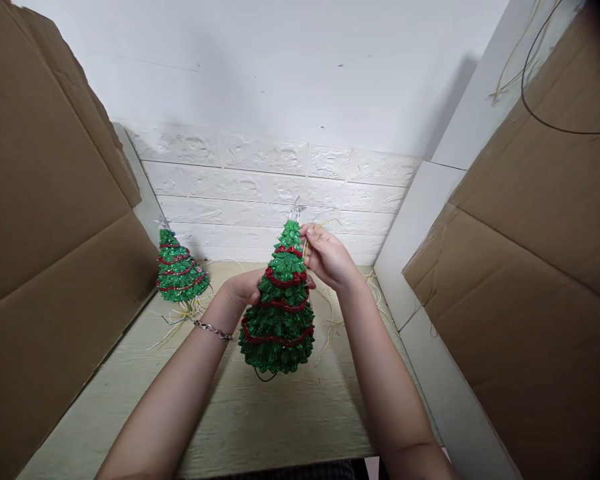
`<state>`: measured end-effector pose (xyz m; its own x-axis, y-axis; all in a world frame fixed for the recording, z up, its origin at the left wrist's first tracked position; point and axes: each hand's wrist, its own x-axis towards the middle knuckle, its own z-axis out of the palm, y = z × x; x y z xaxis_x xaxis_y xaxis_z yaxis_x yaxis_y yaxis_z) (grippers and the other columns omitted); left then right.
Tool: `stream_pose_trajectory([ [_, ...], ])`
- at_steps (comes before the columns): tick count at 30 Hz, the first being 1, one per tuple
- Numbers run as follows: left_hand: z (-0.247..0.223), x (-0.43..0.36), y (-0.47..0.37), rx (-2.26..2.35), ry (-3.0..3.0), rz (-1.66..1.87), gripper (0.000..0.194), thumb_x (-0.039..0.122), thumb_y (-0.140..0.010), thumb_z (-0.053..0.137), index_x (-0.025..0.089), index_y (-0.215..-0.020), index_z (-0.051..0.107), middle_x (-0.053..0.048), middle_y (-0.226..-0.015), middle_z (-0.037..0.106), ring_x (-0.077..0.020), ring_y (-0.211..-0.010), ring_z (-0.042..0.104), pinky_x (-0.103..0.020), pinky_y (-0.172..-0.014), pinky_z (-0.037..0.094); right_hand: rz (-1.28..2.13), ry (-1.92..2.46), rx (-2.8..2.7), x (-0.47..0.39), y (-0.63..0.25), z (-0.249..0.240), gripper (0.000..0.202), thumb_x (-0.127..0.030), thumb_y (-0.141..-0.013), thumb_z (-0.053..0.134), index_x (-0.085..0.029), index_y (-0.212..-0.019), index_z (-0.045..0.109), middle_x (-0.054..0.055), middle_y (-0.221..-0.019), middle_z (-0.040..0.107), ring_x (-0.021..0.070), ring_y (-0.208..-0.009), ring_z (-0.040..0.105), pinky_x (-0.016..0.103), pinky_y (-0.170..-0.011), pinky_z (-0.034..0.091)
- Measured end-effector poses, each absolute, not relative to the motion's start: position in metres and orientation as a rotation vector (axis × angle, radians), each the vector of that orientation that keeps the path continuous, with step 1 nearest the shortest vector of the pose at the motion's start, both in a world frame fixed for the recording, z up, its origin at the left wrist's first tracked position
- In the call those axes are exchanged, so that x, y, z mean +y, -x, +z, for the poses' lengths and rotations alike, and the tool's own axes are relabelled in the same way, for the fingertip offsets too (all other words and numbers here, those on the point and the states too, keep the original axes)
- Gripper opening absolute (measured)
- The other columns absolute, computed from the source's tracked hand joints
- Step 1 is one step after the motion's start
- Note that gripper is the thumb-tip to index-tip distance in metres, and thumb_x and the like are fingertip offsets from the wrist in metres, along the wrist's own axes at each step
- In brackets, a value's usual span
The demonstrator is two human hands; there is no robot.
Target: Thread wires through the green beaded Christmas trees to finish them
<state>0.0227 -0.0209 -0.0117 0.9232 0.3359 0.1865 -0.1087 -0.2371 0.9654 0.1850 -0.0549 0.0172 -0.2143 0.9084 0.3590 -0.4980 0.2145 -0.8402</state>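
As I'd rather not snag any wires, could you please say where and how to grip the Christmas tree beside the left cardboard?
The Christmas tree is probably best gripped around its broad lower tiers, coming from the right: its cone widens there, cardboard stands close on the left, the clear topper looks slender, and wires spill out beneath.

looking like a small makeshift workshop booth; showing brown cardboard panels (535,280) standing at left and right, a white wall (265,73) and brick-patterned panelling (265,153) at the far side, and loose white and yellow wires (193,309) trailing over a pale worktop (280,427).
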Motion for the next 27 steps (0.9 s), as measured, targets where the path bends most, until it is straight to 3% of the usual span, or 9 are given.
stream_pose_trajectory([
  [4,-0.012,-0.019,-0.02,0.104,-1.722,0.249,0.092,0.071,-0.036,0.07,0.012,-0.107,0.06,-0.016,-0.101,0.065,-0.0358,-0.105,0.054,-0.04,-0.087,0.044,1.254,0.493,-0.943,-0.06,-0.192,0.029,0.011,-0.029,-0.086,0.049,-0.021,-0.08,0.045,-0.005,-0.06,0.047,0.0072,-0.056,0.052,0.024,-0.066,0.051],
  [7,-0.016,-0.013,-0.019,0.16,-1.706,0.275,0.081,0.058,-0.038,0.077,0.013,-0.103,0.062,-0.015,-0.1,0.066,-0.0333,-0.099,0.058,-0.041,-0.089,0.044,1.069,0.53,-0.838,-0.064,-0.199,0.035,0.012,-0.031,-0.088,0.044,-0.022,-0.08,0.043,-0.008,-0.055,0.032,0.0047,-0.045,0.039,0.021,-0.06,0.048],
  [10,-0.013,-0.012,-0.021,0.288,-1.733,0.32,0.066,0.045,-0.047,0.078,0.013,-0.103,0.062,-0.011,-0.099,0.067,-0.0283,-0.095,0.06,-0.04,-0.089,0.044,0.869,0.622,-0.838,-0.07,-0.205,0.039,0.016,-0.037,-0.088,0.044,-0.023,-0.08,0.04,-0.009,-0.055,0.024,0.004,-0.038,0.023,0.016,-0.038,0.03],
  [13,-0.002,-0.018,-0.024,0.489,-1.833,0.431,0.051,0.037,-0.058,0.074,0.015,-0.103,0.062,-0.007,-0.1,0.067,-0.0233,-0.093,0.06,-0.037,-0.086,0.045,0.78,0.704,-0.934,-0.079,-0.207,0.044,0.021,-0.043,-0.085,0.046,-0.025,-0.08,0.036,-0.01,-0.053,0.023,0.0041,-0.036,0.015,0.017,-0.034,0.012],
  [16,0.01,-0.022,-0.023,0.752,-1.925,0.646,0.044,0.039,-0.062,0.072,0.016,-0.098,0.062,-0.005,-0.096,0.067,-0.0217,-0.088,0.061,-0.036,-0.082,0.047,0.747,0.787,-1.116,-0.086,-0.202,0.044,0.022,-0.044,-0.082,0.05,-0.025,-0.078,0.039,-0.009,-0.051,0.032,0.0043,-0.036,0.02,0.018,-0.035,0.014],
  [20,0.013,-0.017,-0.015,1.042,-2.081,0.922,0.044,0.043,-0.055,0.073,0.017,-0.089,0.065,-0.007,-0.094,0.065,-0.0267,-0.094,0.057,-0.041,-0.085,0.044,0.589,0.967,-1.404,-0.088,-0.185,0.038,0.016,-0.036,-0.077,0.057,-0.021,-0.072,0.056,-0.002,-0.063,0.053,0.008,-0.049,0.04,0.023,-0.045,0.031],
  [23,0.01,-0.011,-0.009,1.282,-2.159,1.032,0.05,0.047,-0.048,0.075,0.017,-0.087,0.064,-0.011,-0.097,0.059,-0.0326,-0.107,0.049,-0.044,-0.092,0.039,0.443,1.123,-1.618,-0.085,-0.169,0.03,0.028,-0.039,-0.082,0.05,-0.02,-0.061,0.056,0.0,-0.061,0.054,0.0125,-0.059,0.046,0.027,-0.056,0.035],
  [27,0.009,-0.009,-0.007,1.422,-2.224,0.958,0.056,0.053,-0.053,0.07,0.015,-0.093,0.061,-0.013,-0.102,0.054,-0.0325,-0.112,0.043,-0.042,-0.095,0.037,0.29,1.27,-1.762,-0.077,-0.158,0.021,0.04,-0.037,-0.089,0.036,-0.019,-0.054,0.046,0.001,-0.057,0.05,0.0135,-0.058,0.043,0.029,-0.059,0.03],
])
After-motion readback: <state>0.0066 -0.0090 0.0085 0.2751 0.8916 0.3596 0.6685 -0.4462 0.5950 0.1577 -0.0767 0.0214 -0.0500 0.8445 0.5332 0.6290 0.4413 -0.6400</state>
